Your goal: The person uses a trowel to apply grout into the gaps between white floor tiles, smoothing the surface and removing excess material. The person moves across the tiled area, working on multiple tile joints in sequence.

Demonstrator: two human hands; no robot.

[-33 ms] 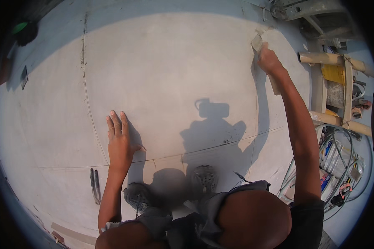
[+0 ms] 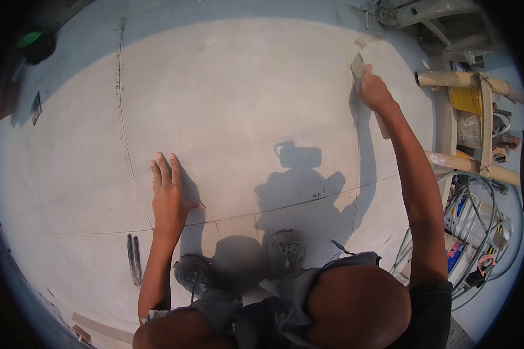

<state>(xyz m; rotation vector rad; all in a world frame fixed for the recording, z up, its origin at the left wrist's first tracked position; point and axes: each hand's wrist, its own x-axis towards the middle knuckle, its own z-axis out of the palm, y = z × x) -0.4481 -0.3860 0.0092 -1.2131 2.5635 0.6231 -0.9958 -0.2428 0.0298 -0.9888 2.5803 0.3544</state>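
Note:
My right hand grips a putty knife at the far right of a large pale panelled surface. The blade is on or close to the right-hand seam, with its shadow beside it. Its light handle sticks out behind my fist. Lower left, my left hand rests on the surface with fingers stretched and thumb out to the side, holding nothing. It is near where two seams meet. Dark-handled pliers lie beside my left forearm.
My dark clogs stand on the surface at the bottom centre. On the right are a bamboo ladder, a coiled hose and mixed tools. A metal frame is at the top right; a thin dark plate is at the left.
My right hand and the putty knife have moved slightly toward me, and the blade now shows narrower. My left hand still rests in place.

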